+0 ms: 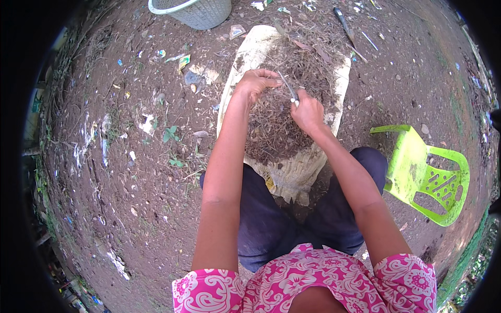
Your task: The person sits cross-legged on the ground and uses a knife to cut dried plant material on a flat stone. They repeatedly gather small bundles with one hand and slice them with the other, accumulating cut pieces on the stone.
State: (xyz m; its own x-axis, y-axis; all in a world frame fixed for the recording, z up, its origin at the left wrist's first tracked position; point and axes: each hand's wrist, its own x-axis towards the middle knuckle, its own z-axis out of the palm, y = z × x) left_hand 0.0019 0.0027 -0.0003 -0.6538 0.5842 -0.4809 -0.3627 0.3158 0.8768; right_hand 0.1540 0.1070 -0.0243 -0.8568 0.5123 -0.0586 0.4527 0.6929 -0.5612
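Observation:
A flattened pale woven sack [250,49] lies on the ground before me, bearing a loose heap of dry plant matter mixed with soil [270,133]. My right hand [309,113] grips a knife [287,85] by its light-coloured handle, with the narrow blade pointing up and left over the heap. Just left of the blade tip, my left hand [258,83] pinches thin dry stems between thumb and fingers; the small pinched bit is hard to make out. Both hands are above the heap's middle.
A grey plastic basket [199,15] stands at the far left of the sack. A dark-handled blade [344,25] lies on the soil at far right. Close to my right knee, a lime-green plastic chair [415,172] lies tipped over. Litter scraps and stones dot the bare ground.

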